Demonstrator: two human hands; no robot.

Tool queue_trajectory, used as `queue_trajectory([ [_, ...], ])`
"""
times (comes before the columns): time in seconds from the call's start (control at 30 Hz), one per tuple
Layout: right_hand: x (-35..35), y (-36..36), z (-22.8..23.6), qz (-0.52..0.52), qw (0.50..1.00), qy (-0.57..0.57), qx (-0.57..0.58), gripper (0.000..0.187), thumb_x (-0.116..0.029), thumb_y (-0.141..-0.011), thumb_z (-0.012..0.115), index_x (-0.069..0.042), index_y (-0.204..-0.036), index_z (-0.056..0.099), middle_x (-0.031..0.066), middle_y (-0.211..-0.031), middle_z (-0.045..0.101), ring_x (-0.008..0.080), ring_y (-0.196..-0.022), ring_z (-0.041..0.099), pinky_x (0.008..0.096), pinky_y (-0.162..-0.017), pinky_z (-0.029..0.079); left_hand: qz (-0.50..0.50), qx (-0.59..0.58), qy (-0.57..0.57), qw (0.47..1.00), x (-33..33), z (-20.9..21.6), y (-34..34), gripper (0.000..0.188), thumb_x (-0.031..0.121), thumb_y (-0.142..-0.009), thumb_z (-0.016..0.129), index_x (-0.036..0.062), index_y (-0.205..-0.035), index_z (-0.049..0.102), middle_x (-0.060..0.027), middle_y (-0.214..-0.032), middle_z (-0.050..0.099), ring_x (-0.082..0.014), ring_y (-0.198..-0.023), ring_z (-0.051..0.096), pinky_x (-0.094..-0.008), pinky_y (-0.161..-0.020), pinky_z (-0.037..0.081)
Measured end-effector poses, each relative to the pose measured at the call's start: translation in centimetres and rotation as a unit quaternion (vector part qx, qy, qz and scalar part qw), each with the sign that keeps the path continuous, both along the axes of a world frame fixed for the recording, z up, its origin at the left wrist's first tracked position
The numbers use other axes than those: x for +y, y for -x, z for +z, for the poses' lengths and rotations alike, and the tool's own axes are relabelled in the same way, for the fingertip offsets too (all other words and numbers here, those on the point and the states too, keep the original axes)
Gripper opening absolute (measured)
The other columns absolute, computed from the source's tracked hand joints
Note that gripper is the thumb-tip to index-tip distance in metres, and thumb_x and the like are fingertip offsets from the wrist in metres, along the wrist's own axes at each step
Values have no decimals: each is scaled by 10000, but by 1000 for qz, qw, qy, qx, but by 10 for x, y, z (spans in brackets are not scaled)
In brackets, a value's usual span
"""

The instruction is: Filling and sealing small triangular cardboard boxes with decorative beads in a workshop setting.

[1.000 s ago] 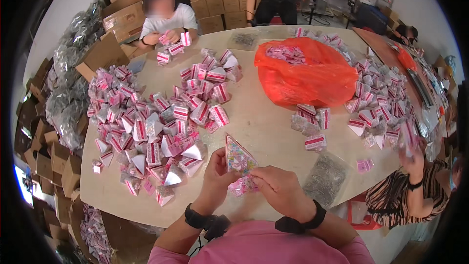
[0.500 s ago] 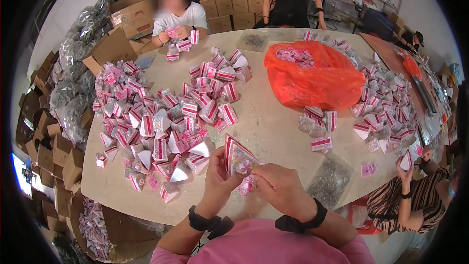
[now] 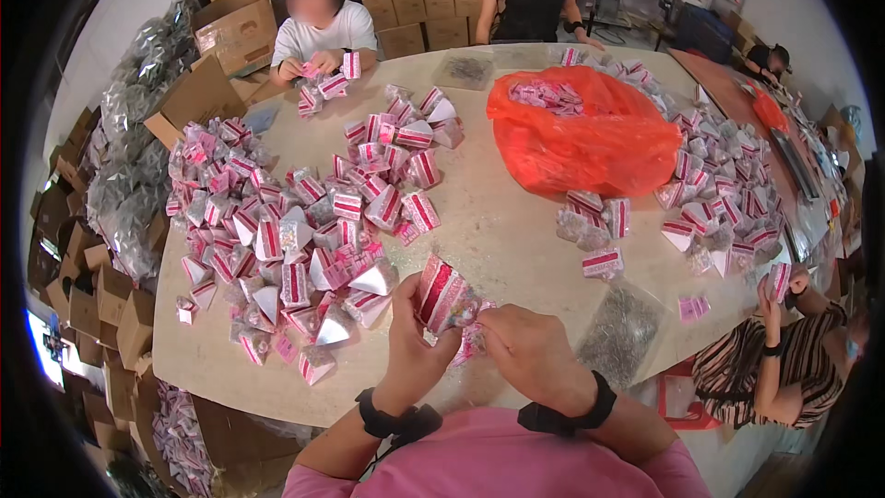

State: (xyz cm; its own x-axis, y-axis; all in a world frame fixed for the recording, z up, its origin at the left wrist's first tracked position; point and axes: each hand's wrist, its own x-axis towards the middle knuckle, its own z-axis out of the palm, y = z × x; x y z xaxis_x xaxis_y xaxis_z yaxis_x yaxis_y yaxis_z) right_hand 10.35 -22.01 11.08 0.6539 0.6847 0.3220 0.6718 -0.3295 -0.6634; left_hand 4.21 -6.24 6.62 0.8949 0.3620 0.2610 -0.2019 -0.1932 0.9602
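My left hand (image 3: 412,343) is closed around a small wedge-shaped packet (image 3: 441,293) with a pink and white striped side, held tilted above the table's near edge. At the packet's lower right end, where clear wrap with coloured bits shows, my right hand (image 3: 535,350) pinches with thumb and forefinger. A pink printed piece (image 3: 468,343) shows between the two hands; whether it is fixed to the packet I cannot tell. To the left of my hands spreads a heap of similar packets (image 3: 295,281). Beside my right hand lies a clear flat tray (image 3: 622,337) of thin, wire-like pieces.
A large red plastic bag (image 3: 581,161) holding pink pieces stands at centre right, with more packets (image 3: 728,175) beyond it. A co-worker (image 3: 327,37) handles packets across the table; another person (image 3: 774,360) holds one at right. Cardboard boxes (image 3: 406,5) are stacked behind.
The packet has turned in my left hand, so its striped side faces up instead of its colourful triangular face. My right hand stays pinched at its end. The whole view has shifted slightly.
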Motion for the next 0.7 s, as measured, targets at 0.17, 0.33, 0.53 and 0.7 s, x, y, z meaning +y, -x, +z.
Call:
queue_trajectory([
  [0.17,2,-3,-4,0,1000,-18,15,163,-27,-787,560,-20,-938,619,167,-801,614,339,-721,611,393,-625,486,8,18,-54,998,5,-3,0,657,-45,-714,628,0,-1298,331,-139,-1137,482,-197,-1053,540,-313,-901,447],
  [0.33,3,-7,-8,-5,998,-45,50,151,-27,-786,557,-18,-921,623,170,-787,611,344,-721,607,396,-623,483,-29,61,10,998,7,-5,1,691,-68,-737,597,-23,-1335,254,-133,-1223,450,-197,-1152,478,-337,-994,392],
  [0.53,8,-4,-14,-36,999,-3,19,131,-31,-785,555,3,-892,621,176,-798,615,341,-703,605,387,-615,482,-5,70,-90,993,7,-3,1,706,-62,-731,616,-27,-1341,261,-146,-1226,456,-206,-1144,495,-335,-979,408],
  [0.7,10,-10,-18,-32,992,-55,109,124,-38,-793,546,-3,-889,617,171,-798,616,347,-694,603,381,-599,477,-8,67,-82,994,9,-6,-1,694,-51,-736,624,-33,-1336,275,-152,-1221,467,-217,-1126,512,-334,-960,426],
])
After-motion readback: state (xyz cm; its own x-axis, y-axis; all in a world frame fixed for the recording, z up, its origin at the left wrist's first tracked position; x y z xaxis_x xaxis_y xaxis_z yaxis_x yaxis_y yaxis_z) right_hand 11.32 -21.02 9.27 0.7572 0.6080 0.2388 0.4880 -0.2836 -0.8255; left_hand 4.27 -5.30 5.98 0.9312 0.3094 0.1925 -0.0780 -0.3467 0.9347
